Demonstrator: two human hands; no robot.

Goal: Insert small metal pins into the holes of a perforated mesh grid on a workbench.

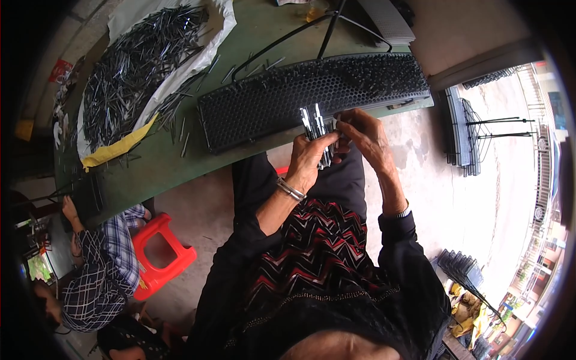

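My left hand [305,161] is closed around a bundle of thin, shiny dark metal rods [314,122], whose ends stick up past the thumb. Close beside it, my right hand [369,139] has its thumb and fingers pinched together at the bundle's right side. Whatever lies between those fingertips is too small to make out. Just beyond both hands, a long black tray with honeycomb holes [258,111] rests at the table's near edge. Short dark pieces crowd the holes in its right and far part, while the left holes look bare.
A white sack with a yellow edge [98,157] lies spread on the green table [159,175], heaped with dark rods [138,72]. A black wire frame [329,31] rises behind the tray. At left, a person [99,282] sits near a red stool [141,264]. Racks [459,129] stand at right.
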